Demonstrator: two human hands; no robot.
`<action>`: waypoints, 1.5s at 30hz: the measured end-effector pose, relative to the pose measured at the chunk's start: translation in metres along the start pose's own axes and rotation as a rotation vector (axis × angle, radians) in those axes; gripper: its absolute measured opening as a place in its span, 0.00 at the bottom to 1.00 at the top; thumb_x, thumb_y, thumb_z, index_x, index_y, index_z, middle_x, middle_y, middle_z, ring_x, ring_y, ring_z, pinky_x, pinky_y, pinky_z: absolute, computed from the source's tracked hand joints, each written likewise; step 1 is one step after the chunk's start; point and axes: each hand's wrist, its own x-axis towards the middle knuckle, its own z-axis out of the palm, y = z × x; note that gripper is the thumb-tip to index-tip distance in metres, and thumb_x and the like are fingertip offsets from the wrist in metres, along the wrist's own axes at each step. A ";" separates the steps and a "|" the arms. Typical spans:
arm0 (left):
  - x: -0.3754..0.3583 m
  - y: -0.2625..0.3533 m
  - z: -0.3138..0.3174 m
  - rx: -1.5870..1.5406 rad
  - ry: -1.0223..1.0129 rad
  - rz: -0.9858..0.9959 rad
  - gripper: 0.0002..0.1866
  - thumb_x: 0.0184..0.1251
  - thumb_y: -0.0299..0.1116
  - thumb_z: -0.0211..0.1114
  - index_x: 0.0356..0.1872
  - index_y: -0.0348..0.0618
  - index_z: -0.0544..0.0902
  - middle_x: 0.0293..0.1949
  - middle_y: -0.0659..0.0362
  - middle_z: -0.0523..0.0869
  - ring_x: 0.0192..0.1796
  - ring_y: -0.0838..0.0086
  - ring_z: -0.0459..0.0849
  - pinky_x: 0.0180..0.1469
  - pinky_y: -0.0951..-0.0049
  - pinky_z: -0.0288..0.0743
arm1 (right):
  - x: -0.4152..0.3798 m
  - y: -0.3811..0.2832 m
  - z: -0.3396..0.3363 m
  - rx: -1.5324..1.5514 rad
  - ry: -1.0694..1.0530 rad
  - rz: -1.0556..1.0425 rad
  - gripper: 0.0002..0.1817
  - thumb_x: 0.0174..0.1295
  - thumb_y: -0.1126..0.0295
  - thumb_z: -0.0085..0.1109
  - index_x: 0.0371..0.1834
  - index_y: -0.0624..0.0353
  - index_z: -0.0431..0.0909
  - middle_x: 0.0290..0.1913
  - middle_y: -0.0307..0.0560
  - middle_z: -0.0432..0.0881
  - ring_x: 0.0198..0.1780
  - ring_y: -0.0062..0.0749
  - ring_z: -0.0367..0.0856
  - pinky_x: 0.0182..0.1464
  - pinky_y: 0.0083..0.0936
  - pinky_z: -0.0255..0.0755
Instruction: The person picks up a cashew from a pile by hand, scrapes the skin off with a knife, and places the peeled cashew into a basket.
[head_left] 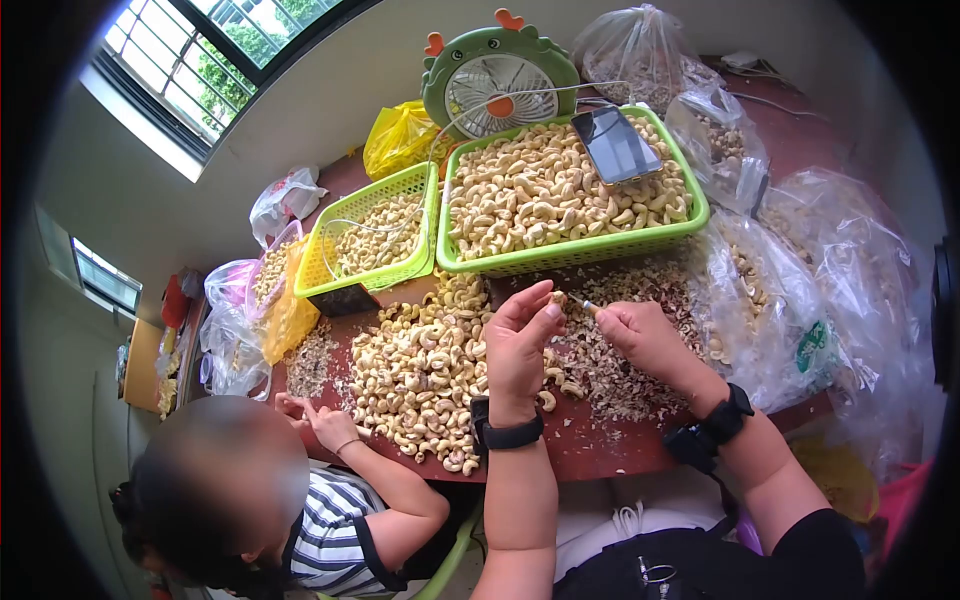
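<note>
Between the thumb and fingertips of my left hand (522, 345) is a single cashew nut (559, 298). My right hand (645, 338) grips a small thin tool (590, 307), perhaps a peeling knife, whose tip meets the nut; its blade is too small to make out. Below and left of my left hand spreads a pile of cashews (420, 370) on the dark red table (590, 450). Under my right hand lies a heap of skin flakes and shell bits (640, 385). A few loose cashews rest between both hands.
A large green basket (575, 252) of cashews holds a phone (615, 145) on top. Left of it stands a smaller basket (428, 200) of cashews. A green fan (500, 85) is behind. Clear plastic bags (760, 300) line the right. Another person (345, 520) sits at left, hands on the table.
</note>
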 end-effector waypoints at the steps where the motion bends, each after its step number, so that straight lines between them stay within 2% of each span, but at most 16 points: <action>1: 0.000 -0.001 0.000 -0.019 -0.014 -0.007 0.14 0.54 0.21 0.58 0.44 0.32 0.74 0.37 0.54 0.80 0.33 0.77 0.79 0.35 0.80 0.74 | 0.000 0.000 0.000 -0.005 -0.002 -0.036 0.23 0.60 0.56 0.45 0.16 0.65 0.68 0.12 0.43 0.66 0.15 0.24 0.63 0.20 0.26 0.60; 10: -0.001 0.001 0.000 -0.091 -0.112 -0.084 0.15 0.52 0.17 0.58 0.44 0.33 0.74 0.41 0.52 0.79 0.37 0.75 0.79 0.38 0.78 0.75 | -0.003 -0.002 0.004 -0.008 -0.029 -0.054 0.23 0.59 0.54 0.45 0.19 0.66 0.69 0.15 0.48 0.68 0.18 0.30 0.66 0.23 0.28 0.62; 16: 0.000 0.000 0.002 -0.112 -0.153 -0.019 0.16 0.52 0.16 0.58 0.44 0.33 0.75 0.42 0.50 0.79 0.39 0.73 0.80 0.40 0.77 0.75 | -0.004 -0.009 0.003 -0.060 -0.062 0.029 0.22 0.57 0.54 0.46 0.21 0.65 0.71 0.16 0.51 0.70 0.18 0.34 0.69 0.23 0.29 0.62; 25: -0.001 0.002 -0.001 0.020 -0.122 -0.074 0.16 0.50 0.18 0.61 0.44 0.30 0.75 0.36 0.52 0.81 0.33 0.75 0.79 0.36 0.79 0.75 | -0.003 -0.007 0.002 -0.215 0.003 -0.029 0.21 0.56 0.55 0.48 0.20 0.64 0.73 0.17 0.55 0.72 0.20 0.43 0.72 0.23 0.32 0.63; 30: -0.002 0.002 -0.004 0.069 -0.102 -0.120 0.18 0.49 0.19 0.62 0.44 0.31 0.75 0.32 0.55 0.81 0.30 0.78 0.78 0.31 0.78 0.75 | -0.003 -0.003 0.003 -0.224 0.007 -0.035 0.21 0.56 0.55 0.48 0.19 0.64 0.73 0.16 0.55 0.72 0.20 0.44 0.72 0.23 0.33 0.63; 39: -0.001 0.003 -0.004 -0.095 -0.137 -0.150 0.17 0.52 0.19 0.60 0.45 0.32 0.74 0.35 0.54 0.80 0.30 0.77 0.78 0.31 0.78 0.75 | -0.004 -0.007 0.004 -0.170 -0.046 0.006 0.21 0.57 0.54 0.47 0.20 0.63 0.73 0.16 0.54 0.71 0.19 0.43 0.71 0.23 0.33 0.64; 45: -0.002 0.005 -0.003 -0.023 -0.112 -0.198 0.16 0.49 0.19 0.63 0.43 0.31 0.75 0.32 0.57 0.81 0.29 0.80 0.76 0.31 0.82 0.71 | -0.006 -0.009 0.002 -0.248 -0.007 0.014 0.20 0.56 0.55 0.47 0.19 0.62 0.74 0.17 0.55 0.73 0.21 0.46 0.74 0.25 0.35 0.65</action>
